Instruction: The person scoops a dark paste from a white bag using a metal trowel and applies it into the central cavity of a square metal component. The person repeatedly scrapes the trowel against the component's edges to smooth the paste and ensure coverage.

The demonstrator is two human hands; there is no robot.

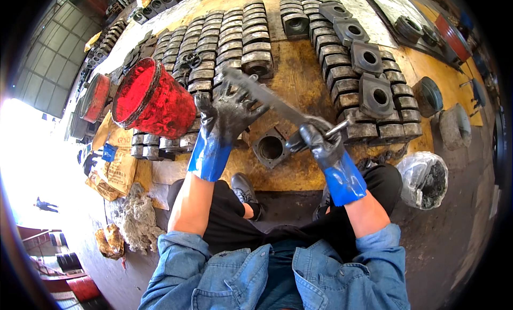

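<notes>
The right hand (pixel 320 142), right of the middle of the frame, has its fingers curled tight around one end of a long grey bar (pixel 272 101). Holding it there seems to leave the long part free, and it slants up and left to just above the middle. A short shiny rod (pixel 337 127) pokes out by the right fist; I can't tell if it is part of the bar. The left hand (pixel 228 118), left of the middle, has its fingers wide apart, close to the bar's far end; that spot is blurry, so I can't tell if they touch it. A square block (pixel 273 163) with a round hole lies flat near the middle, maybe so it is easy to reach. More blocks stand in tidy left rows (pixel 219 48) and right rows (pixel 342 80), perhaps to save room, and a red bucket (pixel 176 107) is tipped at the upper left. Both arms reach up from the bottom of the frame, elbows apart and bent, palms near each other. The left wrist points up, and the right one leans inward.
</notes>
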